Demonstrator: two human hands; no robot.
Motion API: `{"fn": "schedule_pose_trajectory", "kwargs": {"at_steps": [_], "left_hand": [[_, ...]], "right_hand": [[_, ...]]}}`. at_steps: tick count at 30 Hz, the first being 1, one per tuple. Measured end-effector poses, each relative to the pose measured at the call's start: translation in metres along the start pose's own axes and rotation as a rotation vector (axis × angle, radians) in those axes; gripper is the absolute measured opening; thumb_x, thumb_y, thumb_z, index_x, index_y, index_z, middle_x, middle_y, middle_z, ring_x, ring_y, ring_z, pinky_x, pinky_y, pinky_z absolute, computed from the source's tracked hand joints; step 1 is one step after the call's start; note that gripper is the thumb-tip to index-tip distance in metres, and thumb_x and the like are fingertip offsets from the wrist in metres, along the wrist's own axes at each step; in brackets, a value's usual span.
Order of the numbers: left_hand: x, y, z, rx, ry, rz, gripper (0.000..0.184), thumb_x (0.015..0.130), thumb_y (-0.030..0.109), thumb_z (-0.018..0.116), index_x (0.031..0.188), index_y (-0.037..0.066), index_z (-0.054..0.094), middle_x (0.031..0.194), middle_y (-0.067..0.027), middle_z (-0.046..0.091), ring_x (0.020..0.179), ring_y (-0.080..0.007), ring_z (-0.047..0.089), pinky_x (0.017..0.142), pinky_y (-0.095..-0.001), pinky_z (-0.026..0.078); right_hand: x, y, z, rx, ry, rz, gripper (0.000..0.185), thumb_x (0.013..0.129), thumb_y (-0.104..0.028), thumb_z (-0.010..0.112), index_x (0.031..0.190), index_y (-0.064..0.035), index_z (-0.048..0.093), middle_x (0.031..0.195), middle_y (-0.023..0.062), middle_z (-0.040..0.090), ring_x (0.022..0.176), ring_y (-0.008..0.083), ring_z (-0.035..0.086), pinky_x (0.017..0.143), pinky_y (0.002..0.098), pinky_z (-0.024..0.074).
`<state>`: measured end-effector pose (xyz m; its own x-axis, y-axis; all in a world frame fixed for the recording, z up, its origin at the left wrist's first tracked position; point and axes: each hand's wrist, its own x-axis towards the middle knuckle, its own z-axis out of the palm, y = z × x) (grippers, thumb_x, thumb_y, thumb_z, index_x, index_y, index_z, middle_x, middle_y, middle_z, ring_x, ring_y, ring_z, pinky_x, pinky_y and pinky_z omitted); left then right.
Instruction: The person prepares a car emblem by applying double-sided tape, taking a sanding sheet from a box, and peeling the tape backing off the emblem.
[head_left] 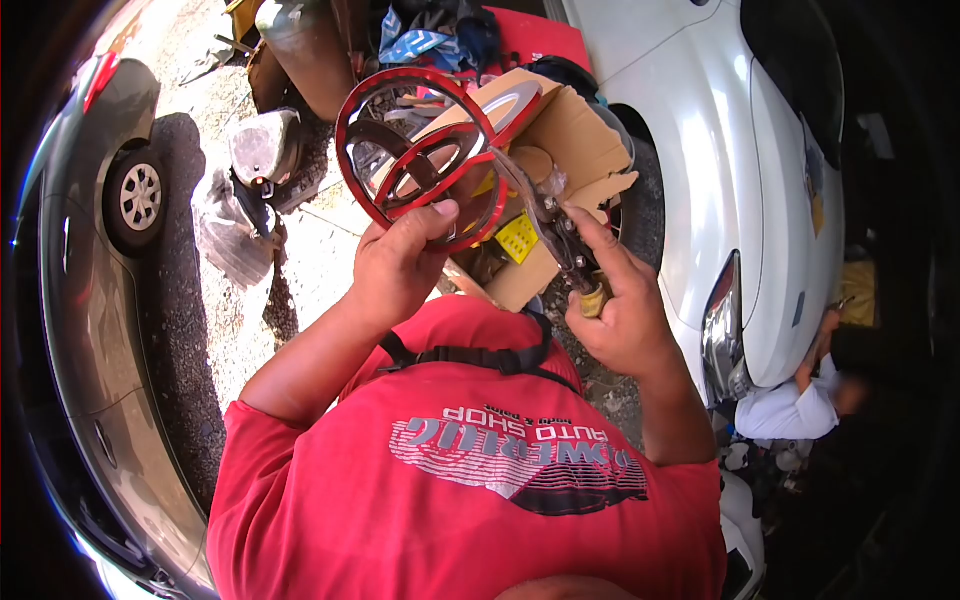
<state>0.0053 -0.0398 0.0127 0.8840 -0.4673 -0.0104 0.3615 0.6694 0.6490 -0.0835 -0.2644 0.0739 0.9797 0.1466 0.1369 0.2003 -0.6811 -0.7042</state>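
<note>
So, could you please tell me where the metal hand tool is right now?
In the head view, the hand tool is just right of centre, gripped in the right hand, its tip by the red-edged emblem in the left hand.

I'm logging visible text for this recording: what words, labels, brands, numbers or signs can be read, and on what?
"AUTO SHOP": on the red shirt, upside down in view.
"body & paint": same shirt, small print.
Shirt's large grey word: too distorted to read surely.
Red-rimmed part and hand tool: no readable text.
White car: nothing readable.
</note>
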Motion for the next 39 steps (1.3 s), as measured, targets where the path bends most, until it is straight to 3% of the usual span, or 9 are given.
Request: {"fn": "schedule_pose_trajectory", "kwargs": {"at_steps": [4,8,10,13,21,23,27,33,39], "left_hand": [[-0.001,0.003,-0.004,-0.010,-0.003,0.000,0.070,0.092,0.015,0.059,0.157,0.002,0.035,0.157,-0.0251,0.044,0.148,-0.0334,0.042,0.124,-0.0483,0.031],[-0.002,0.000,-0.006,-0.021,0.037,-0.004,0.069,0.092,0.015,0.060,0.155,0.001,0.037,0.156,-0.0246,0.045,0.146,-0.0333,0.045,0.123,-0.0477,0.032],[-0.001,-0.002,-0.010,-0.016,0.040,0.004,0.069,0.091,0.015,0.059,0.155,0.001,0.037,0.156,-0.0247,0.046,0.145,-0.0331,0.045,0.122,-0.0474,0.033],[-0.004,-0.001,-0.020,0.004,0.067,-0.015,0.070,0.091,0.015,0.060,0.155,0.001,0.036,0.154,-0.0243,0.048,0.144,-0.0327,0.047,0.121,-0.0475,0.035],[-0.009,0.006,-0.033,-0.029,0.123,-0.028,0.070,0.090,0.018,0.059,0.155,0.002,0.037,0.149,-0.0201,0.055,0.146,-0.0341,0.045,0.120,-0.0495,0.035],[-0.011,0.011,-0.033,-0.039,0.111,0.017,0.070,0.090,0.021,0.059,0.155,0.004,0.037,0.148,-0.0180,0.056,0.148,-0.0344,0.042,0.119,-0.0494,0.035],[-0.014,0.018,-0.040,0.021,0.112,0.053,0.071,0.091,0.023,0.059,0.156,0.005,0.036,0.149,-0.0156,0.056,0.150,-0.0349,0.038,0.120,-0.0492,0.034],[-0.019,0.014,-0.040,-0.023,0.079,0.022,0.074,0.089,0.022,0.062,0.155,0.003,0.034,0.148,-0.0171,0.056,0.150,-0.0359,0.039,0.120,-0.0538,0.034],[-0.027,0.021,-0.034,-0.169,-0.022,-0.119,0.071,0.090,0.021,0.061,0.154,0.002,0.038,0.145,-0.0182,0.060,0.149,-0.0397,0.039,0.118,-0.0587,0.039]], "right_hand": [[0.002,-0.001,-0.006,0.125,-0.117,0.096,0.082,0.075,0.009,0.060,0.154,-0.0054,0.044,0.131,0.0264,0.062,0.121,0.0385,0.066,0.100,0.0378,0.0514],[0.006,0.003,0.001,0.124,-0.100,0.056,0.087,0.073,0.007,0.064,0.156,-0.0073,0.041,0.127,0.0227,0.061,0.118,0.0376,0.063,0.103,0.0422,0.0481],[0.009,0.000,0.000,-0.215,-0.090,0.015,0.092,0.070,0.004,0.067,0.157,-0.0095,0.038,0.119,0.0188,0.057,0.114,0.0385,0.057,0.103,0.0470,0.0434],[0.011,0.003,0.002,-0.311,0.004,-0.044,0.096,0.068,0.001,0.070,0.157,-0.0104,0.037,0.113,0.0169,0.051,0.109,0.0394,0.052,0.100,0.0488,0.0411],[0.022,0.015,-0.009,-0.176,0.167,0.107,0.095,0.074,-0.004,0.073,0.158,-0.0070,0.029,0.129,0.0243,0.051,0.127,0.0458,0.049,0.111,0.0528,0.0392],[0.027,0.021,-0.018,-0.357,0.016,0.365,0.093,0.078,-0.010,0.073,0.159,-0.0059,0.028,0.134,0.0272,0.050,0.128,0.0471,0.048,0.112,0.0532,0.0393],[0.060,0.041,-0.015,-0.865,-0.266,0.540,0.088,0.077,-0.026,0.076,0.154,-0.0063,0.037,0.139,0.0265,0.054,0.129,0.0471,0.051,0.111,0.0561,0.0398],[0.129,0.107,0.041,-0.981,-0.587,0.705,0.086,0.079,-0.032,0.077,0.152,-0.0064,0.041,0.148,0.0247,0.051,0.137,0.0452,0.048,0.113,0.0647,0.0333],[0.120,0.130,0.072,-0.875,-0.489,0.489,0.092,0.078,-0.031,0.083,0.156,-0.0112,0.040,0.155,0.0211,0.044,0.142,0.0418,0.045,0.116,0.0646,0.0305]]}}
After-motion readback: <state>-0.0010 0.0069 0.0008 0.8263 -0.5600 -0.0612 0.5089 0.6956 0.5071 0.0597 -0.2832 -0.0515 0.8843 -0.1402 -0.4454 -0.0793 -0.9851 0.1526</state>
